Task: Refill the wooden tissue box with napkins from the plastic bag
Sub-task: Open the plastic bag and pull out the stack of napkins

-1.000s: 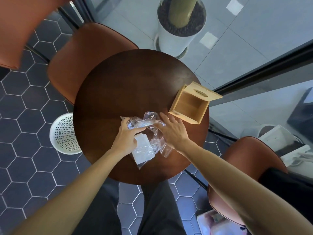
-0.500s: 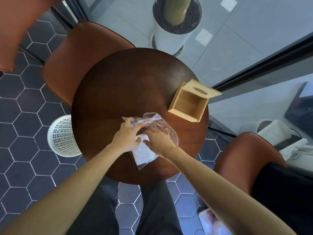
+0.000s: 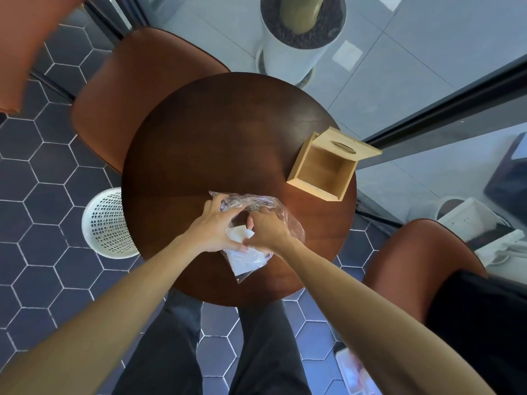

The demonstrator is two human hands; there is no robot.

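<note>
A clear plastic bag [image 3: 258,202] holding white napkins [image 3: 245,259] lies on the near part of the round dark wooden table [image 3: 216,138]. My left hand [image 3: 214,226] grips the bag's open mouth and holds it up. My right hand [image 3: 266,228] is inside the bag, fingers closed on the top of the napkin stack. The wooden tissue box [image 3: 325,169] stands at the table's right edge, its slotted lid swung open behind it and its inside bare.
Brown chairs stand at the far left [image 3: 128,89] and near right [image 3: 405,258]. A white perforated waste basket [image 3: 107,223] sits on the floor left of the table. A white planter [image 3: 296,44] stands beyond the table. My legs are under the near edge.
My right hand has moved from outside the bag, near the box, back into the bag's mouth and closed on the napkins. My left hand still holds the bag.
</note>
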